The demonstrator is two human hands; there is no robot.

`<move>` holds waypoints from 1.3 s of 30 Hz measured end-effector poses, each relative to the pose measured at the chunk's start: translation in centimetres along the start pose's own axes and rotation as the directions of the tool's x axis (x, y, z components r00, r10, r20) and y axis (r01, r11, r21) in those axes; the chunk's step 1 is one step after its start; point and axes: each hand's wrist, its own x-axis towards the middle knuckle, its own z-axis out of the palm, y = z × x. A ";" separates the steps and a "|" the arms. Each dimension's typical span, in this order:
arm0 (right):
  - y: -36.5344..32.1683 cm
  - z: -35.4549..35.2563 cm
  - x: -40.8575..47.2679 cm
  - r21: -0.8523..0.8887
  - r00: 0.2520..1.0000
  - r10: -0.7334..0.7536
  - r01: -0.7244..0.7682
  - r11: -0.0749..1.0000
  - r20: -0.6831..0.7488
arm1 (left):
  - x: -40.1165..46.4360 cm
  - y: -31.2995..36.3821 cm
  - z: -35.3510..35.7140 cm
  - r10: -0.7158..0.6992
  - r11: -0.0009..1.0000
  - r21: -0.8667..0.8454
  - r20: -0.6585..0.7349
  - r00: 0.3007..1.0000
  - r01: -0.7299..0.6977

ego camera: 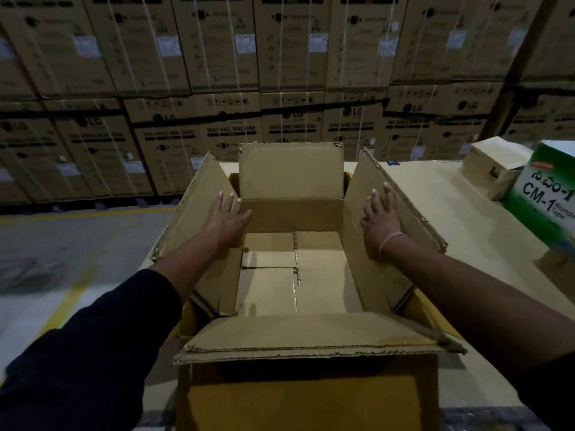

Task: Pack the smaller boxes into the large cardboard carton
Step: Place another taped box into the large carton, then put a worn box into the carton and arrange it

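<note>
Two flat hands are pressed against the side flaps of the large carton (298,275), which stands open on the table (435,213). The left hand (228,217) and right hand (381,216) are laid with fingers straight, nothing gripped. Flaps are best pushed fully outward, evenly, so the mouth is kept clear. Smaller boxes, a brown box (493,171) and a green box (547,197), are seen well apart, far right.

"LG" and "WASHING MACHINE" are printed on the stacked cartons (230,129) along the back wall; their white labels cannot be read. "CM-1" and "Wonder Tape", under a line of non-Latin script, are printed on the green-and-white box (547,197) at right.
</note>
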 end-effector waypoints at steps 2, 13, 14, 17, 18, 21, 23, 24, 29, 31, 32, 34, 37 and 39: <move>-0.2 0.1 -0.1 -0.021 1.000 0.015 -0.015 1.000 0.018 | -0.6 -0.2 0.3 -0.010 1.000 0.008 0.002 1.000 0.010; -0.3 -1.4 0.1 0.064 0.999 0.036 -0.034 0.997 -0.020 | -0.7 -0.9 -1.9 0.019 0.993 -0.113 -0.046 0.999 -0.024; -0.1 -1.7 0.0 0.071 0.999 0.044 -0.042 0.997 -0.031 | -0.7 -0.9 -2.5 0.018 0.989 -0.145 -0.049 0.999 -0.025; 0.8 -2.7 -0.1 0.097 0.995 0.064 -0.057 0.994 -0.072 | -0.5 -0.6 -4.3 0.023 0.967 -0.250 -0.071 0.997 -0.040; 1.5 -2.8 -0.3 0.120 0.993 0.075 -0.064 0.991 -0.086 | -0.6 -0.2 -5.3 0.017 0.958 -0.284 -0.096 0.995 -0.044; 4.1 -3.0 -0.8 0.239 0.989 0.083 -0.053 0.970 -0.119 | -0.7 1.0 -8.6 -0.005 0.924 -0.379 -0.172 0.985 -0.062; 6.0 -2.6 -1.1 0.368 0.989 0.082 -0.030 0.929 -0.127 | -0.8 2.3 -10.7 -0.019 0.892 -0.445 -0.217 0.976 -0.081; 6.9 -2.3 -1.2 0.456 0.989 0.080 -0.015 0.890 -0.125 | -0.9 3.2 -11.7 -0.026 0.878 -0.469 -0.238 0.971 -0.091; 12.2 -0.1 -1.7 0.773 0.989 0.099 0.021 0.634 -0.108 | -1.3 7.7 -16.8 -0.033 0.812 -0.553 -0.360 0.933 -0.184; 14.4 1.7 -2.0 0.815 0.986 0.127 0.013 0.580 -0.106 | -1.5 9.7 -18.8 -0.047 0.776 -0.595 -0.383 0.923 -0.208; 15.5 2.9 -2.3 0.827 0.984 0.143 0.008 0.563 -0.107 | -1.6 10.7 -19.7 -0.053 0.756 -0.618 -0.387 0.921 -0.216; 17.4 5.5 -2.9 0.852 0.979 0.174 0.003 0.523 -0.110 | -1.9 12.9 -21.6 -0.059 0.716 -0.658 -0.389 0.919 -0.233; 20.0 9.7 -4.1 0.890 0.972 0.215 -0.016 0.457 -0.093 | -2.3 16.2 -24.2 -0.048 0.668 -0.695 -0.398 0.916 -0.267; 21.5 12.6 -4.9 0.901 0.972 0.229 -0.048 0.430 -0.057 | -2.6 18.6 -26.0 -0.034 0.644 -0.707 -0.408 0.912 -0.293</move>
